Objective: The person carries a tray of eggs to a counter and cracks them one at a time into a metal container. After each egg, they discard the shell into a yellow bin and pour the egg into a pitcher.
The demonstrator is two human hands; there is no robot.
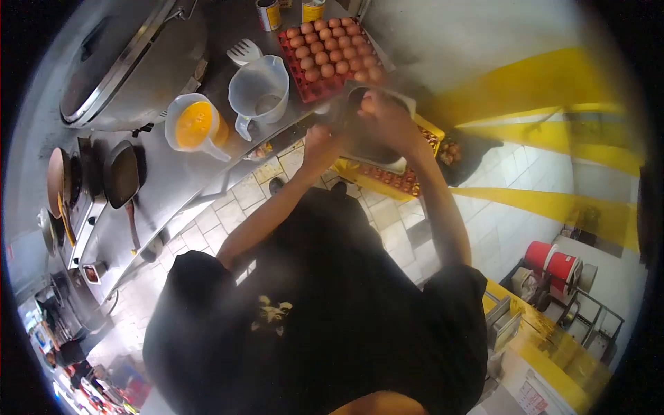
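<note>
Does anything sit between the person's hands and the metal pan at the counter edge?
Nothing visible does. The left hand holds the metal pan at its side, and the right hand lies over its rim. The egg tray sits beyond them.

Bright, hazy — heavy fisheye vignette

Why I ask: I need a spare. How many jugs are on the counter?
2. The yellow-filled jug stands left of the clear jug, which sits beside the egg tray. More may be hidden from view.
</note>
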